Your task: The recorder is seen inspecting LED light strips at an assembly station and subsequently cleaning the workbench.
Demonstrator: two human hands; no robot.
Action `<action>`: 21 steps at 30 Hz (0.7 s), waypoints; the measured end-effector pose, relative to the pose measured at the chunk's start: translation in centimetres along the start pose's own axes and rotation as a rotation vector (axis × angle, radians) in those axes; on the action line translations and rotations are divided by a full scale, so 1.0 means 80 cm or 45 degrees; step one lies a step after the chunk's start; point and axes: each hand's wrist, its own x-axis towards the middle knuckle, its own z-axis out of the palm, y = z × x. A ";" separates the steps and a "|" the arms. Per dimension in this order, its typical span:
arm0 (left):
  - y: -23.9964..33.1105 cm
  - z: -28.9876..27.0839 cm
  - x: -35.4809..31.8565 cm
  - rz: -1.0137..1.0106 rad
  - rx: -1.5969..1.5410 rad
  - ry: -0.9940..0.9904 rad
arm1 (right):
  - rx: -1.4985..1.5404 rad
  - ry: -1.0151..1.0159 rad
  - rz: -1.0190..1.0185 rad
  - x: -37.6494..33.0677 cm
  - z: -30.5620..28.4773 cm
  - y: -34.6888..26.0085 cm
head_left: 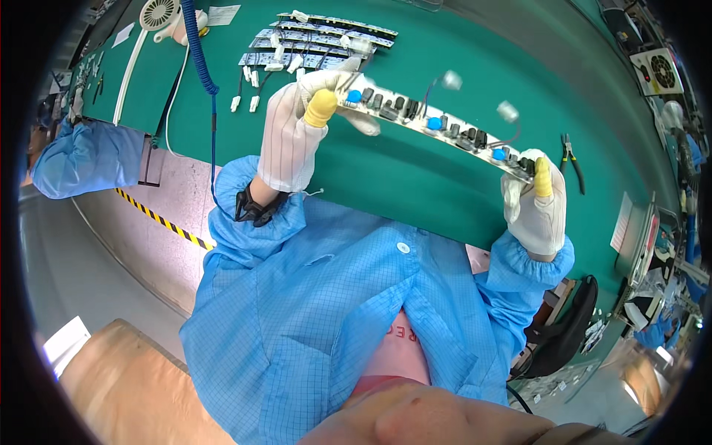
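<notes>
Left fingers [321, 110], right fingers [544, 178]: fabric-gloved, pinching | slender circuit board [447, 134] | knobbly components [434, 123]

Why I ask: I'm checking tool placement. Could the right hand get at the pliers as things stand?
Probably yes: the pliers lie close beside the right hand with nothing visibly between, though it would likely need to release the circuit board first.

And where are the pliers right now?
In the head view, the pliers lie on the green work surface toward the right, just right of the gloved right hand holding one end of the long circuit board.
</notes>
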 end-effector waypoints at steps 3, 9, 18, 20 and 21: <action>0.014 0.006 0.012 -0.146 -0.725 -0.258 | -0.166 0.067 -0.166 0.003 0.008 -0.002; 0.004 -0.029 0.063 -0.131 -0.353 0.057 | -0.353 0.105 -0.201 0.005 0.020 0.001; -0.120 -0.160 0.222 0.074 1.507 -0.392 | -0.580 0.164 -0.176 -0.020 0.003 -0.011; -0.109 -0.149 0.219 0.024 1.801 -0.413 | -0.668 0.207 -0.220 -0.026 -0.007 -0.014; -0.094 -0.139 0.218 0.164 1.393 -0.384 | -0.668 0.263 -0.245 -0.030 -0.015 -0.014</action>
